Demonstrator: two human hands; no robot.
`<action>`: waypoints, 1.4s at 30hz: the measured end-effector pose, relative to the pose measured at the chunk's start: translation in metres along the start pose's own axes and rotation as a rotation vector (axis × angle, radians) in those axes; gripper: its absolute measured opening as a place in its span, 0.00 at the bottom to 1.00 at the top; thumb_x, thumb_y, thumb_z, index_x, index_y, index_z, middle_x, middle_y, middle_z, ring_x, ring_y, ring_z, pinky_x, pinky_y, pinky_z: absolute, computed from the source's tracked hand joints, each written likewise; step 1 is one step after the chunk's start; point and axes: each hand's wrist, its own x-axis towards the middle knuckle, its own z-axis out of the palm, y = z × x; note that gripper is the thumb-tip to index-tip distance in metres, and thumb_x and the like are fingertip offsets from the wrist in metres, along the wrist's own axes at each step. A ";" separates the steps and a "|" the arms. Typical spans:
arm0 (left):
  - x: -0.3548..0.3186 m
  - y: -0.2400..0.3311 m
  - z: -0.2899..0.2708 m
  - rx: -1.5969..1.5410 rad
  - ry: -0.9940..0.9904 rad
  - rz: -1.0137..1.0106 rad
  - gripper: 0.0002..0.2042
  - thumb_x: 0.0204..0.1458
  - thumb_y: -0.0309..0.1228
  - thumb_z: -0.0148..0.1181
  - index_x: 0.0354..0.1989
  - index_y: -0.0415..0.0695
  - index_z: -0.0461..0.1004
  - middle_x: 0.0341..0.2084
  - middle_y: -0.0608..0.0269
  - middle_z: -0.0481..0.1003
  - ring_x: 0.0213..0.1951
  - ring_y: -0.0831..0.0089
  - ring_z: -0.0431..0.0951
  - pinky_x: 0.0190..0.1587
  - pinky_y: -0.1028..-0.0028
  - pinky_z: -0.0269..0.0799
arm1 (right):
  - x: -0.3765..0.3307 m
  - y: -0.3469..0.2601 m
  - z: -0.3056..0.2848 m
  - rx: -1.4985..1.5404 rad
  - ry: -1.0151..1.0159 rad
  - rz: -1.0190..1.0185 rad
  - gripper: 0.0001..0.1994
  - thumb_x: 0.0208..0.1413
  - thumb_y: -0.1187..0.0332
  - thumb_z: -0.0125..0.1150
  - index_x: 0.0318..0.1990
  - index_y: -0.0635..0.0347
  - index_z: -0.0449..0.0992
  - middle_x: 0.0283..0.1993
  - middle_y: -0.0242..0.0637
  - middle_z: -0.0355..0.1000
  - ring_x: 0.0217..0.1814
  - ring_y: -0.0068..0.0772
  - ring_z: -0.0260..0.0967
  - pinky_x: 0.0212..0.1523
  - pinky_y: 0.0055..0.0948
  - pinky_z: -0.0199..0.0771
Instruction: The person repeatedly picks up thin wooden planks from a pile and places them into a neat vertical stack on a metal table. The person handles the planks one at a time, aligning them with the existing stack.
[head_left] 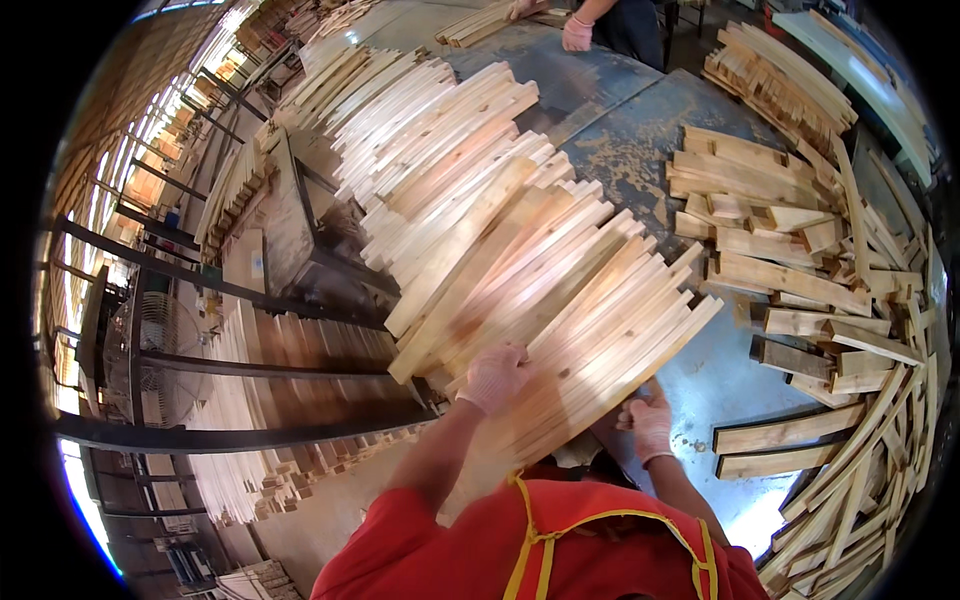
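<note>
Long pale wooden slats point(600, 340) lie side by side in a wide row in front of me. A few loose slats point(460, 245) rest at a slant on top of the row. My left hand point(497, 378), in a pale glove, is closed at the near ends of the slats, apparently around one; its fingertips are partly hidden. Beside the row's right edge is my gloved right hand point(648, 425), fingers curled in and thumb toward the outermost slat. Whether something is within that hand does not show.
Shorter wood pieces point(790, 270) are heaped on the right of the metal table point(690, 390). Black metal bars point(250, 430) cross the left side above stacked boards point(310, 350). Across the table, a person's gloved hand point(577, 33) is near more slats point(485, 25).
</note>
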 end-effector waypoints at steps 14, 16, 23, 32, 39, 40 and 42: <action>0.023 -0.059 -0.019 0.085 -0.111 0.119 0.23 0.63 0.49 0.57 0.55 0.43 0.76 0.57 0.45 0.78 0.55 0.47 0.81 0.54 0.51 0.78 | 0.000 0.006 0.023 -0.133 0.275 -0.037 0.23 0.60 0.70 0.63 0.62 0.64 0.71 0.42 0.40 0.80 0.32 0.39 0.80 0.29 0.39 0.84; 0.035 -0.070 -0.010 0.044 -0.074 0.184 0.25 0.63 0.49 0.57 0.55 0.39 0.75 0.50 0.41 0.80 0.51 0.45 0.82 0.54 0.51 0.78 | 0.008 0.029 -0.009 -0.118 0.350 -0.155 0.16 0.57 0.73 0.58 0.53 0.68 0.77 0.42 0.42 0.80 0.32 0.40 0.80 0.29 0.39 0.84; 0.031 -0.039 -0.031 -0.086 0.011 0.135 0.26 0.62 0.52 0.54 0.46 0.36 0.77 0.45 0.37 0.82 0.50 0.39 0.82 0.54 0.48 0.75 | -0.057 -0.086 0.077 -0.149 0.362 -0.217 0.21 0.60 0.59 0.69 0.52 0.68 0.78 0.39 0.40 0.80 0.36 0.33 0.79 0.38 0.34 0.82; 0.020 0.004 -0.003 0.031 0.023 0.262 0.44 0.58 0.42 0.64 0.81 0.42 0.49 0.68 0.35 0.69 0.66 0.38 0.71 0.67 0.54 0.69 | 0.000 -0.061 0.151 -0.618 0.126 -0.305 0.30 0.60 0.59 0.59 0.70 0.58 0.68 0.55 0.56 0.79 0.58 0.55 0.77 0.61 0.45 0.75; 0.029 -0.008 -0.025 0.272 0.151 0.115 0.49 0.50 0.33 0.69 0.81 0.45 0.49 0.71 0.41 0.67 0.67 0.42 0.71 0.67 0.57 0.70 | -0.106 -0.107 -0.148 -0.716 1.094 -0.644 0.33 0.54 0.57 0.64 0.67 0.59 0.72 0.57 0.52 0.77 0.59 0.57 0.75 0.60 0.43 0.77; 0.030 -0.012 -0.024 0.320 0.178 0.129 0.47 0.50 0.31 0.69 0.80 0.43 0.51 0.71 0.41 0.67 0.68 0.43 0.70 0.68 0.57 0.69 | -0.115 -0.110 -0.203 -0.856 1.364 -0.567 0.33 0.50 0.56 0.67 0.64 0.60 0.74 0.60 0.52 0.76 0.62 0.58 0.73 0.62 0.43 0.76; 0.031 0.002 -0.012 0.422 0.259 0.258 0.45 0.49 0.30 0.70 0.78 0.41 0.57 0.69 0.44 0.69 0.69 0.48 0.70 0.69 0.59 0.68 | -0.154 -0.119 -0.276 -1.073 1.584 -0.365 0.39 0.47 0.53 0.72 0.66 0.65 0.71 0.58 0.51 0.74 0.62 0.55 0.71 0.65 0.43 0.72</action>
